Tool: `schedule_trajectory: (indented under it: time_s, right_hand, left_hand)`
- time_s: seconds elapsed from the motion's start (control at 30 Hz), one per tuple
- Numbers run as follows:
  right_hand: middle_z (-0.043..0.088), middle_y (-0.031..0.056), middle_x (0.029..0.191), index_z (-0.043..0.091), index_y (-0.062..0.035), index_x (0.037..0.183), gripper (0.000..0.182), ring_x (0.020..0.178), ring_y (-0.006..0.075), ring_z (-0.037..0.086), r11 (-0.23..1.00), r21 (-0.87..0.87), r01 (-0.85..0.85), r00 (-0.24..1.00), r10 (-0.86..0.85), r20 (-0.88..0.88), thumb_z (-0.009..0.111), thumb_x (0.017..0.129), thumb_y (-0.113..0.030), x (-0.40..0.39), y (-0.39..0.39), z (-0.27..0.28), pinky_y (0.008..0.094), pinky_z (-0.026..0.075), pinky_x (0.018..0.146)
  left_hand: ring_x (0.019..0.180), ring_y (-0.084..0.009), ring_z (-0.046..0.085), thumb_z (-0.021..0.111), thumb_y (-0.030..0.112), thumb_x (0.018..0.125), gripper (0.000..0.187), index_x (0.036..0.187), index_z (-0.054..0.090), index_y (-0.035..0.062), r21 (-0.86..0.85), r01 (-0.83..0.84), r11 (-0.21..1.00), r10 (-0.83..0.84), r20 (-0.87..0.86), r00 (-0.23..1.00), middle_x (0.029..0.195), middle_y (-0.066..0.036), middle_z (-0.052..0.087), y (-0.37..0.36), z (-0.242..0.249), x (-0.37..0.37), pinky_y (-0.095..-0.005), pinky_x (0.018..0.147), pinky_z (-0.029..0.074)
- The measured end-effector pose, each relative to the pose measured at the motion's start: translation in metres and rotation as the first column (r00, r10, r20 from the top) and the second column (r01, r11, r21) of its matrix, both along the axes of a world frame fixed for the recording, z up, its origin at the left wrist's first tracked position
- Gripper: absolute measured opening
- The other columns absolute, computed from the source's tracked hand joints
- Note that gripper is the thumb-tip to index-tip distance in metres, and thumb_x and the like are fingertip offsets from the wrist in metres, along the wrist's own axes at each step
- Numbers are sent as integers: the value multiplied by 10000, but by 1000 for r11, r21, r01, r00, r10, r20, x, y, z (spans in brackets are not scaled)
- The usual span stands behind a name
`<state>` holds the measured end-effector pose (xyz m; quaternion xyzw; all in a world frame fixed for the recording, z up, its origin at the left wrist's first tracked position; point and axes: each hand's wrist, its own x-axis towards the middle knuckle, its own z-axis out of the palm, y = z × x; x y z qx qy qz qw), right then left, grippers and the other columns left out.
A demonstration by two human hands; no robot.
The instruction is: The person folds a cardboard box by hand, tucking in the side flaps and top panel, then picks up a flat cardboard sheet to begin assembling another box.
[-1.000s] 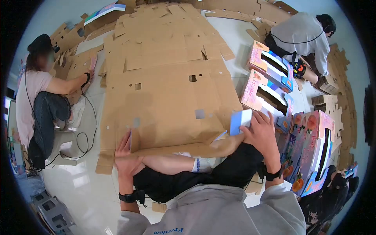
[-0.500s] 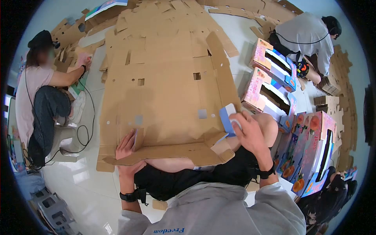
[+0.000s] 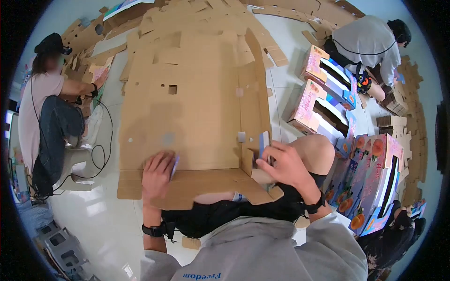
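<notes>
Big flat brown die-cut corrugated cardboard sheet (image 3: 197,107) w/ small square & round holes lies on pale tiled floor (image 3: 98,220), near edge over wearer's lap. Right side panel folded up, standing approx. upright; near flap bent along crease. Small blue-and-white card piece (image 3: 263,143) stands on edge at sheet's near-right corner, tucked against upright panel. Rest of sheet flat.

left hand (image 3: 158,177) flat on cardboard sheet (image 3: 187,112) | right hand (image 3: 281,164) grips its raised side flap (image 3: 257,100)
</notes>
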<state>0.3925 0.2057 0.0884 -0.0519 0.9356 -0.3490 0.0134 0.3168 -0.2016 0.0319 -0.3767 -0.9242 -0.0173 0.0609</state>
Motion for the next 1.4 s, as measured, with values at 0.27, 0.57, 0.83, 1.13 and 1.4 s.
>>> schedule_trajectory:
  time_s: [0.27,0.57,0.83,1.13,1.4]
  right_hand:
    - [658,85,781,745,-110,963,198,692,328,680,936,81,-343,934,349,-77,720,1000,-303,-11,-4,3,448,557,624]
    - [642,77,976,756,-139,1127,308,889,285,674,881,285,-379,884,435,-171,838,888,-314,-12,-29,-48,421,554,687]
    - [312,211,1667,175,-105,1720,1399,1265,376,574,902,-196,386,922,-382,58,1042,623,-123,11,-32,-61,396,608,938]
    - [279,257,1688,37,-7,1711,1416,1492,334,442,864,-341,370,929,-335,159,1016,697,-138,19,-36,-90,428,448,1198]
    - [244,250,1719,43,7,1705,1308,1570,325,337,756,-539,371,929,-307,209,955,770,-64,17,-37,-81,428,320,1289]
  left_hand:
    - [1393,-264,577,739,286,810,630,1394,707,52,257,-22,966,-42,240,970,1435,-80,690,51,-26,19,-450,1190,443]
    - [1406,-309,583,707,74,832,437,1261,730,-9,271,-249,930,142,359,922,1426,-94,693,45,-22,39,-461,1157,493]
    - [1335,-417,597,700,4,834,407,1240,688,20,118,-296,948,307,-97,947,1433,-196,646,-32,10,56,-473,1086,524]
    - [1221,-284,678,747,199,1012,607,1537,483,44,124,-811,572,321,876,361,1331,-165,697,-58,-23,-51,-375,1016,553]
    - [1116,-350,702,756,113,921,625,1508,546,98,420,-474,774,136,620,772,1333,-159,687,-41,-34,-82,-380,1000,545]
